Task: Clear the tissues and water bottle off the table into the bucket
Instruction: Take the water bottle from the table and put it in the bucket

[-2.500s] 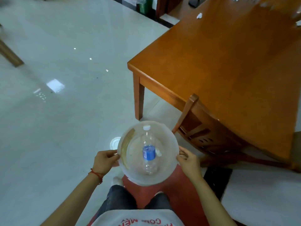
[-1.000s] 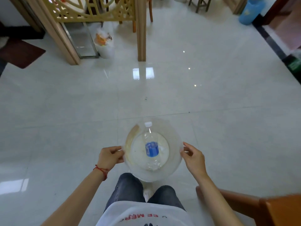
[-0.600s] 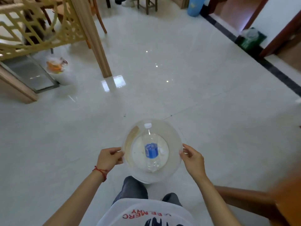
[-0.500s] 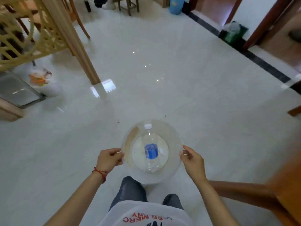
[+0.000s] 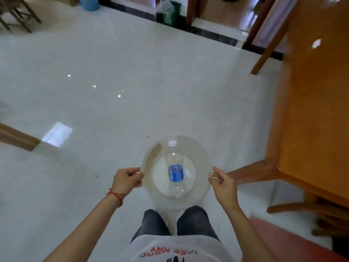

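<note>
Head view, landmark: bucket [image 5: 151, 163], clear plastic, round, held up over the floor in front of the person's legs.
Bottle: water bottle [image 5: 175, 172] lies inside the bucket on its bottom, white cap toward the far rim, blue label abt mid-body; looks empty or near so, can't tell for sure.
L hand: left hand [image 5: 125, 181] at bucket's left rim, grip closed on the rim w/ thumb over the edge, fingers curled under. Red string on that wrist.
R hand: right hand [image 5: 223, 183] at bucket's right rim, grip pinched on the rim, thumb and forefinger on the edge, other fingers folded.
Tabletop: orange-brown wood tabletop [image 5: 317, 114] to the right of the bucket, well apart from it; one leg shows at the far end, a rail runs toward the bucket's right side.
Tissue: small white tissue [image 5: 316, 43] on the tabletop, far right and beyond the bucket; blurred.
Floor: pale glossy tile all round the bucket, light spots reflected to its far left.
Far side: green bin [image 5: 169, 14] and blue bin [image 5: 88, 3] by the wall beyond the bucket.
Near side: red mat [image 5: 294, 242] right of and behind the bucket, by the person's legs.
</note>
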`<act>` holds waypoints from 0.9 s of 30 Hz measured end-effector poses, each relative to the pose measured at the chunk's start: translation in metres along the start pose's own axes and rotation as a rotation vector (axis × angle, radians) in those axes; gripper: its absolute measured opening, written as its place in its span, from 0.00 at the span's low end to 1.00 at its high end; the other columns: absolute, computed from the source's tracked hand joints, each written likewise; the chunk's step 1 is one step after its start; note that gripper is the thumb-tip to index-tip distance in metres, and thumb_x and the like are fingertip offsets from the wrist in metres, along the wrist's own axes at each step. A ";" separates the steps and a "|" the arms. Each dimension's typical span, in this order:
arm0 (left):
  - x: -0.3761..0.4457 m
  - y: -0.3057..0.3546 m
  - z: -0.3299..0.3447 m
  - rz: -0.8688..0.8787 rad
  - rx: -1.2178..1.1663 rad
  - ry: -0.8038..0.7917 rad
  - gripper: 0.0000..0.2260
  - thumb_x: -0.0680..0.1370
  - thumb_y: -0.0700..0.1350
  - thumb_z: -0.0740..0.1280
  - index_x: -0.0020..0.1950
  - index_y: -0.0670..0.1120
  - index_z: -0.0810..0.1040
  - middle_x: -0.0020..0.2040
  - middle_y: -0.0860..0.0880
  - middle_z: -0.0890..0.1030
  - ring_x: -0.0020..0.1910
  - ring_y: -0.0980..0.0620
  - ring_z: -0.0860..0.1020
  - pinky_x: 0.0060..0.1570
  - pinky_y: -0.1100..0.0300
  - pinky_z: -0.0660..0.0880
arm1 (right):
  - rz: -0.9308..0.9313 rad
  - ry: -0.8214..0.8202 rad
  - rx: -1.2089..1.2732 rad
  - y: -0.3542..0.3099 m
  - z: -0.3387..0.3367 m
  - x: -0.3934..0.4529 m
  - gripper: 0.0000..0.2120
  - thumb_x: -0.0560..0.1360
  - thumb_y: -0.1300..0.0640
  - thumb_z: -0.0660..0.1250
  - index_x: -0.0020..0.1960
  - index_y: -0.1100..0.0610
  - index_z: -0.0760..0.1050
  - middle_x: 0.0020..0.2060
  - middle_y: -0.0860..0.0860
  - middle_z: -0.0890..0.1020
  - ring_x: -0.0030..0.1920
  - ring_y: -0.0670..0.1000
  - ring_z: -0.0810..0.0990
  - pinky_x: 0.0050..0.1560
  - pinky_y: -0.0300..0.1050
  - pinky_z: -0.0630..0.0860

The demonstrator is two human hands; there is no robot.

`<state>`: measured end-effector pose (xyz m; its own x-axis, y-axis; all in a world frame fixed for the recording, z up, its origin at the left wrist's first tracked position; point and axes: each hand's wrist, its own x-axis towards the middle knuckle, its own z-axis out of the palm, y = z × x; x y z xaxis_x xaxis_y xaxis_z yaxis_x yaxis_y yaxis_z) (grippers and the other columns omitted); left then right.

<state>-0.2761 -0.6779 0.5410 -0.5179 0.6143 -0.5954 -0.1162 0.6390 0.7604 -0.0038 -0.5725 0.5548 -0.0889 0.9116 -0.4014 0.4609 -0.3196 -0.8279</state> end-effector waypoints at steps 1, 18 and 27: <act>0.009 0.008 0.007 0.003 0.019 -0.028 0.15 0.71 0.37 0.69 0.56 0.35 0.78 0.44 0.37 0.83 0.39 0.45 0.82 0.39 0.59 0.82 | 0.016 0.030 0.011 -0.002 -0.005 0.003 0.16 0.74 0.63 0.66 0.61 0.58 0.75 0.42 0.47 0.80 0.41 0.41 0.77 0.42 0.25 0.74; 0.155 0.187 0.159 0.092 0.138 -0.181 0.10 0.71 0.38 0.70 0.51 0.39 0.81 0.31 0.50 0.84 0.31 0.51 0.83 0.34 0.62 0.81 | 0.038 0.181 0.010 -0.061 -0.103 0.188 0.19 0.75 0.61 0.65 0.65 0.59 0.71 0.54 0.54 0.80 0.44 0.42 0.76 0.37 0.24 0.72; 0.237 0.283 0.216 0.155 0.161 -0.198 0.09 0.71 0.36 0.69 0.50 0.38 0.81 0.35 0.44 0.83 0.30 0.52 0.82 0.35 0.62 0.81 | 0.037 0.203 -0.014 -0.114 -0.139 0.304 0.19 0.76 0.59 0.64 0.66 0.57 0.71 0.56 0.55 0.80 0.48 0.47 0.76 0.48 0.33 0.72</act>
<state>-0.2486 -0.2514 0.5588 -0.3419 0.7787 -0.5261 0.0954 0.5857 0.8049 0.0390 -0.2234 0.5820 0.1074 0.9330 -0.3436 0.4724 -0.3519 -0.8081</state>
